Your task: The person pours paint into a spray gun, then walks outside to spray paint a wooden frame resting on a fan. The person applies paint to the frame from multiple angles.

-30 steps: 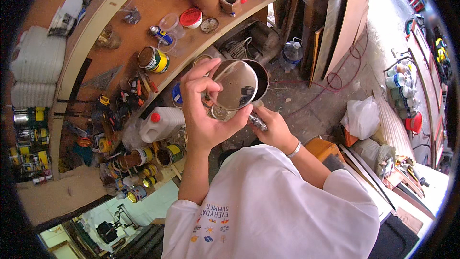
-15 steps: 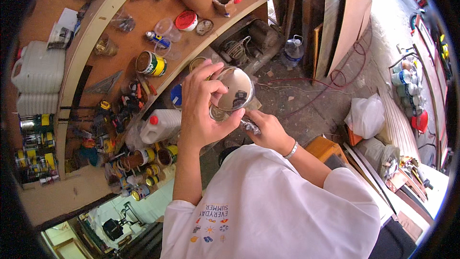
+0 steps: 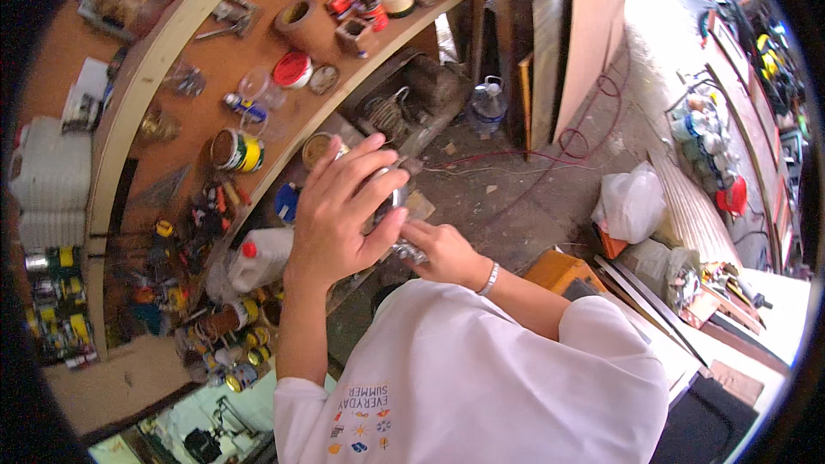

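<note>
My left hand [image 3: 342,210] curves over a round polished metal piece [image 3: 393,194], its fingers bent round the top and hiding most of it. Just below, my right hand [image 3: 443,253] is closed on the silver metal handle [image 3: 408,253] of a tool, which looks joined to a metal cup; the join is hidden. A round can [image 3: 316,151] and a blue lid or container [image 3: 286,202] sit behind my left hand. A white jug with a red cap [image 3: 266,258] stands to the left of my forearm.
A wooden bench [image 3: 150,69] holds cans, tubs and tools. Upright boards [image 3: 576,69] lean at the back beside a water jug [image 3: 487,107]. A red hose [image 3: 577,144] crosses the floor. A white bag [image 3: 627,206] and an orange box [image 3: 550,275] lie to the right.
The shiny disc, earlier held up above a dark round opening, now sits lower, mostly covered by my left fingers. Both hands have moved slightly left and down in the picture, and the view has shifted.
</note>
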Demonstrator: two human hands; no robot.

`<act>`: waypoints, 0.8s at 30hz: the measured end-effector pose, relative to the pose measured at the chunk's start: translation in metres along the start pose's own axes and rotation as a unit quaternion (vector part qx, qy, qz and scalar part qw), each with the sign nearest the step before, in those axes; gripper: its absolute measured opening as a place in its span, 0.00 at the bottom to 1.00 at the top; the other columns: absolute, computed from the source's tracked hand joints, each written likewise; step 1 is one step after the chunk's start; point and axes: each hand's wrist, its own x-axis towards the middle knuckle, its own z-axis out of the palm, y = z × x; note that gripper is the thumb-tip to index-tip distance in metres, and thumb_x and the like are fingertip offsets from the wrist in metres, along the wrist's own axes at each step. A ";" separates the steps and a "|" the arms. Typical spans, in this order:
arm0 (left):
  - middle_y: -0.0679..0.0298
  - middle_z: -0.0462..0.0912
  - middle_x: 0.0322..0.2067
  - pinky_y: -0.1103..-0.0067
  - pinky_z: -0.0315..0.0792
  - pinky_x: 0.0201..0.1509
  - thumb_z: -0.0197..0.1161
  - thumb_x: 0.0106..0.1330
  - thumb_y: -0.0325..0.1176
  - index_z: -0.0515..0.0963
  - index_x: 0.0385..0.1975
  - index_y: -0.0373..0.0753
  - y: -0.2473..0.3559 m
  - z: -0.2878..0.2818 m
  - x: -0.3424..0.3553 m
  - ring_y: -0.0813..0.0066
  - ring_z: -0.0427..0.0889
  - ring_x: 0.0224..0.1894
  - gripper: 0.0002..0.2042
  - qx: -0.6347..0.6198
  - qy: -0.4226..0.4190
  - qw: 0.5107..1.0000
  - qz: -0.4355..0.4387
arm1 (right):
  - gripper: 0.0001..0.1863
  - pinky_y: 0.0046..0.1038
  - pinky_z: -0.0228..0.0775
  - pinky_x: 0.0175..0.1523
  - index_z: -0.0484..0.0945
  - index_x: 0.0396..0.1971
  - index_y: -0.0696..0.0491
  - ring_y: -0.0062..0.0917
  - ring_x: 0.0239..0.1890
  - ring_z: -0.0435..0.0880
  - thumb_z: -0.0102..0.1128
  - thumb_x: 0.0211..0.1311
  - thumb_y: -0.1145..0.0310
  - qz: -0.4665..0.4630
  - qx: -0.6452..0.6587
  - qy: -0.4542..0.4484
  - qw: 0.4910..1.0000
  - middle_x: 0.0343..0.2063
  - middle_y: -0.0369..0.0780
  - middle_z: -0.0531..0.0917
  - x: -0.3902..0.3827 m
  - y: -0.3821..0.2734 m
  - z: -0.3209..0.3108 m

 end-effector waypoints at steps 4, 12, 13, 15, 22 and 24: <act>0.59 0.80 0.49 0.56 0.57 0.70 0.60 0.61 0.38 0.80 0.45 0.42 -0.005 0.006 0.005 0.56 0.75 0.60 0.14 -0.014 0.010 1.000 0.017 | 0.39 0.44 0.77 0.40 0.66 0.62 0.55 0.47 0.34 0.83 0.65 0.44 0.72 0.007 -0.014 -0.008 1.000 0.42 0.48 0.80 0.000 0.001 -0.005; 0.61 0.80 0.48 0.59 0.62 0.67 0.61 0.59 0.36 0.80 0.43 0.41 -0.009 0.011 0.012 0.60 0.76 0.58 0.13 -0.022 0.038 0.998 0.050 | 0.39 0.43 0.77 0.40 0.65 0.63 0.55 0.46 0.35 0.83 0.66 0.45 0.70 0.025 -0.022 -0.018 0.999 0.42 0.47 0.79 0.002 -0.001 -0.017; 0.61 0.80 0.48 0.59 0.62 0.67 0.61 0.59 0.36 0.80 0.43 0.41 -0.010 0.011 0.011 0.60 0.76 0.58 0.13 -0.025 0.041 0.997 0.052 | 0.39 0.43 0.77 0.40 0.65 0.63 0.55 0.46 0.34 0.83 0.67 0.46 0.69 0.010 -0.027 -0.008 1.000 0.41 0.47 0.79 0.003 -0.001 -0.018; 0.62 0.80 0.49 0.59 0.64 0.65 0.61 0.59 0.37 0.80 0.43 0.42 -0.013 0.014 0.013 0.60 0.76 0.57 0.14 -0.032 0.051 0.996 0.061 | 0.39 0.43 0.77 0.40 0.65 0.63 0.55 0.46 0.34 0.83 0.67 0.46 0.68 0.028 -0.044 -0.020 0.998 0.41 0.47 0.79 0.004 -0.004 -0.025; 0.62 0.80 0.49 0.60 0.66 0.64 0.62 0.58 0.37 0.80 0.43 0.42 -0.018 0.017 0.015 0.61 0.76 0.56 0.14 -0.049 0.059 0.994 0.074 | 0.41 0.44 0.77 0.39 0.63 0.64 0.54 0.46 0.33 0.83 0.68 0.46 0.68 0.033 -0.059 -0.037 0.997 0.42 0.47 0.79 0.004 0.003 -0.029; 0.62 0.80 0.49 0.61 0.66 0.64 0.62 0.58 0.37 0.80 0.43 0.42 -0.019 0.018 0.016 0.61 0.76 0.56 0.14 -0.052 0.063 0.994 0.078 | 0.41 0.44 0.77 0.40 0.63 0.64 0.54 0.47 0.33 0.83 0.67 0.46 0.69 0.035 -0.061 -0.041 0.997 0.43 0.47 0.79 0.004 0.004 -0.032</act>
